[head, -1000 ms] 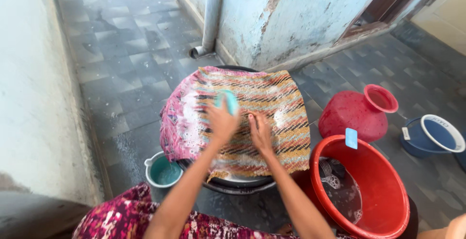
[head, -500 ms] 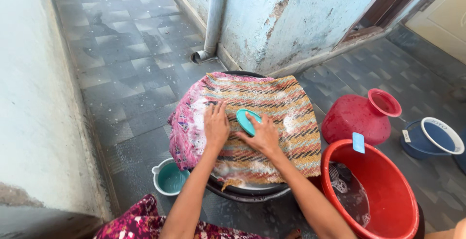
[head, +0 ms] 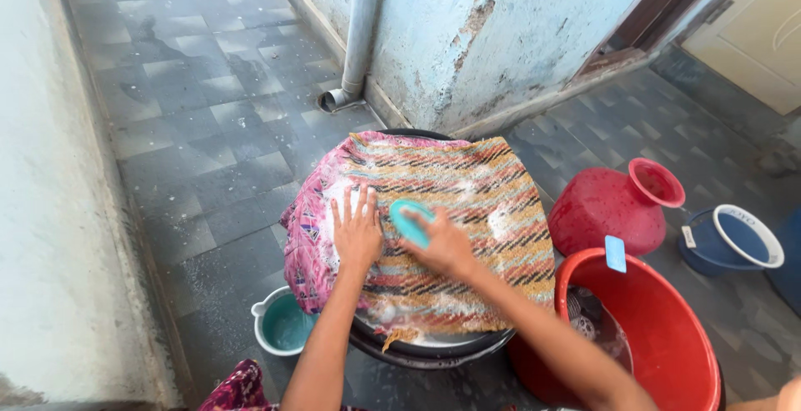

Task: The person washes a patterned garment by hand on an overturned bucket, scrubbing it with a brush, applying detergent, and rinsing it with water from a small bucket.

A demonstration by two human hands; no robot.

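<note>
A wet, soapy cloth (head: pixel 467 202) with orange, black and pink stripes lies spread over an upturned dark basin (head: pixel 434 348). My left hand (head: pixel 356 229) presses flat on the cloth's left part, fingers spread. My right hand (head: pixel 442 244) grips a teal scrub brush (head: pixel 409 221) and holds it against the cloth just right of my left hand. White foam shows on the cloth around both hands.
A large red tub (head: pixel 667 336) with water and laundry stands at the right, a red water pot (head: pixel 613 206) behind it. A blue bucket (head: pixel 730 240) is far right. A small teal mug (head: pixel 279 323) sits left of the basin. Behind are a grey drainpipe (head: pixel 359 27) and a peeling blue wall (head: pixel 501 19).
One second ago the brush was under my left hand; it passed to my right hand. Since half a second ago my right hand has moved the brush slightly left, toward my left hand.
</note>
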